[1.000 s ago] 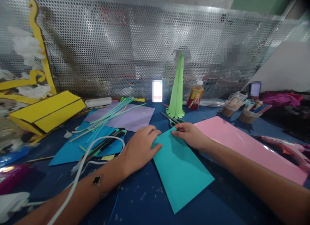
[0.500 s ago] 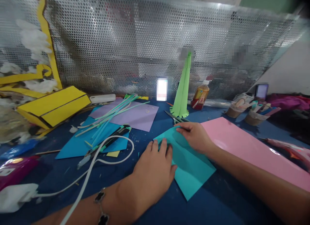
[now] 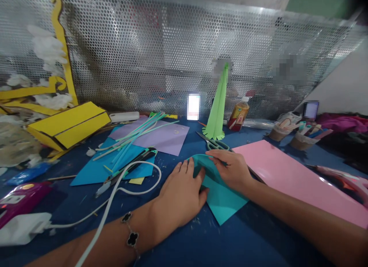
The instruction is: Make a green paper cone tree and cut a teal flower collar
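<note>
A glossy pink sheet lies just beside green-handled scissors, near the foot of a standing green paper cone. Pale teal straws cross a lilac sheet and a blue sheet, a craft knife resting on the blue one, before a perforated metal panel

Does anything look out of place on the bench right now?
Yes: a white cable lies across the left forearm and loops over the blue card, so it sprawls through the work area where it could snag.
</note>
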Demonstrator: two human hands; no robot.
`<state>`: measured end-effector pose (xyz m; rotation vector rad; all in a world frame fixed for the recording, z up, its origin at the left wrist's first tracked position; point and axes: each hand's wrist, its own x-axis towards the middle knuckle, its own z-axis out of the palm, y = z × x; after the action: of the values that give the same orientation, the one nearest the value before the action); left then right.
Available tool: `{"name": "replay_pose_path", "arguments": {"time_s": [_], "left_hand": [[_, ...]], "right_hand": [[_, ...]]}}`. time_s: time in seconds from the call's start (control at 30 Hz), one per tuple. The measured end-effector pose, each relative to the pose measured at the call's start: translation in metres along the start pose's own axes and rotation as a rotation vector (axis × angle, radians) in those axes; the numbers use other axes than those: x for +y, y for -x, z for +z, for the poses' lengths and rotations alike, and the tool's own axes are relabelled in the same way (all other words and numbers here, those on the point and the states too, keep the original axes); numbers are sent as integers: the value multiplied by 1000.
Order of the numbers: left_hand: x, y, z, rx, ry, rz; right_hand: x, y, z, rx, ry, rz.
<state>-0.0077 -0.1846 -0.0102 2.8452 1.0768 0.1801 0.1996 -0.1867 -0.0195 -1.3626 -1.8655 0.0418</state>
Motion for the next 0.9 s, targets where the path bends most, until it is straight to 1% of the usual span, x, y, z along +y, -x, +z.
{"name": "replay_pose_path", "arguments": {"time_s": [0.1, 0.27, 0.33, 0.43, 0.5, 0.63, 0.9], "left_hand": [[-6, -1, -8, 1, 20, 24], [-22, 0, -29, -85, 78, 67], [-24, 2, -32, -75, 36, 42], [-20, 5, -30, -11, -50, 19], [-17, 6, -30, -21, -70, 13], [-20, 6, -39, -149, -96, -9], [-34, 1, -54, -229, -172, 37]], "right_hand": [[3, 5, 3, 4, -15, -51], [3, 10, 1, 2, 3, -199], [3, 11, -1, -21, 12, -288], [3, 12, -3, -25, 33, -451], [2, 14, -4, -13, 46, -527], [1, 16, -6, -5, 60, -607], [-6, 16, -9, -119, 36, -693]]}}
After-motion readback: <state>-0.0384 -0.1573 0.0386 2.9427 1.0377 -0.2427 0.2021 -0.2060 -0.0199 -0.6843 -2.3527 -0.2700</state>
